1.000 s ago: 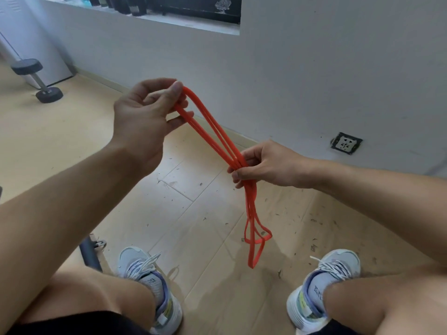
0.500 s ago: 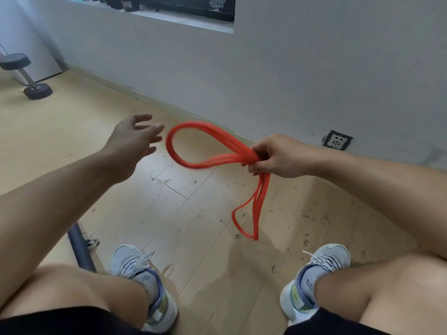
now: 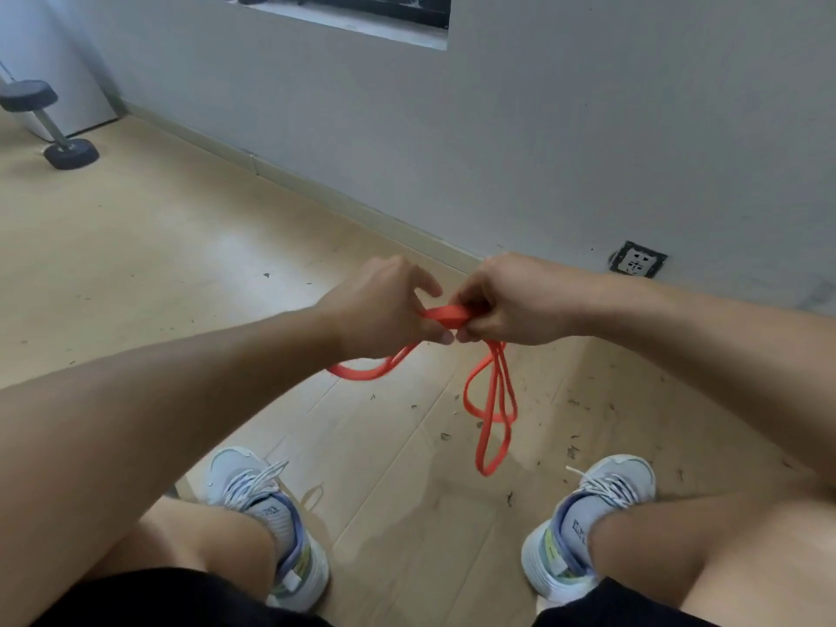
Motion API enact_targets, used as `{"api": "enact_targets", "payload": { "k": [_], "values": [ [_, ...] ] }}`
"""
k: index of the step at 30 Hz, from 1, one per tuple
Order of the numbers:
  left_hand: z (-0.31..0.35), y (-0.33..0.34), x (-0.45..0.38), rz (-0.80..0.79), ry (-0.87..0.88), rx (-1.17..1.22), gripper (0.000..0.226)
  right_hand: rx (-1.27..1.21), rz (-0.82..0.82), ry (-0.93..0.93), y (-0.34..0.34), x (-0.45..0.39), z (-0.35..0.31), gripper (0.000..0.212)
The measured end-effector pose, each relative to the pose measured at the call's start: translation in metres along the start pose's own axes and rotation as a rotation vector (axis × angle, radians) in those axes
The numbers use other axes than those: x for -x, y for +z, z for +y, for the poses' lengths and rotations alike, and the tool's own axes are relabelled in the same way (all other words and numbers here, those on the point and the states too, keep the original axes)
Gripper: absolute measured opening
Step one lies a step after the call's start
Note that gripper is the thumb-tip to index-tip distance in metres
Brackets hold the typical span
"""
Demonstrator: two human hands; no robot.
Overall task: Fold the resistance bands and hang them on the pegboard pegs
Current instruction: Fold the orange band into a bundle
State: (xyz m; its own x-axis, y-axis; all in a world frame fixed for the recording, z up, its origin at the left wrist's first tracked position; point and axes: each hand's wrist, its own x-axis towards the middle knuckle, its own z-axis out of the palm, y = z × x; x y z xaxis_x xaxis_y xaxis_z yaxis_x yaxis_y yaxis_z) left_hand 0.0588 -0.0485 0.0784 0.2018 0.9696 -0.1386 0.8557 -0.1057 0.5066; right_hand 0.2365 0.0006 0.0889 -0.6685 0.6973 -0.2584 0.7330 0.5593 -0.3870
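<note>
A dumbbell (image 3: 49, 124) stands on the pale wood-look floor (image 3: 181, 246) at the far left by the grey wall (image 3: 543, 129), and a wall socket (image 3: 638, 259) sits low on that wall at right. Dark specks litter the floor planks near 2 grey laced sneakers, the left shoe (image 3: 267, 513) and the right shoe (image 3: 592, 513). Above the floor between the knees, the left hand (image 3: 384, 310) and right hand (image 3: 506, 300) nearly touch, each pinching the orange resistance band (image 3: 445, 315), a flat rubbery strap. 1 loop sags left under the left wrist; other loops dangle below the right hand.
</note>
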Motion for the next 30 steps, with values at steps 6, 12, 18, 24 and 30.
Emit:
{"api": "enact_targets", "payload": {
  "k": [6, 12, 18, 24, 30],
  "values": [
    [0.005, -0.019, 0.001, 0.047, 0.023, -0.033, 0.018, -0.227, -0.047, 0.033, -0.007, 0.001, 0.009, 0.019],
    [-0.006, -0.036, 0.008, 0.048, -0.06, 0.142, 0.01, -0.332, -0.147, 0.026, -0.007, 0.005, 0.02, 0.012],
    [-0.013, -0.041, 0.013, 0.005, -0.062, 0.16, 0.007, -0.261, -0.099, 0.005, -0.002, 0.002, 0.021, 0.003],
    [-0.017, -0.029, 0.017, -0.145, -0.052, 0.157, 0.003, -0.247, -0.161, -0.017, 0.002, 0.003, 0.009, 0.022],
    [-0.007, -0.011, 0.01, -0.121, 0.052, 0.032, 0.02, -0.188, -0.222, -0.022, 0.011, 0.0, 0.002, 0.016]
  ]
}}
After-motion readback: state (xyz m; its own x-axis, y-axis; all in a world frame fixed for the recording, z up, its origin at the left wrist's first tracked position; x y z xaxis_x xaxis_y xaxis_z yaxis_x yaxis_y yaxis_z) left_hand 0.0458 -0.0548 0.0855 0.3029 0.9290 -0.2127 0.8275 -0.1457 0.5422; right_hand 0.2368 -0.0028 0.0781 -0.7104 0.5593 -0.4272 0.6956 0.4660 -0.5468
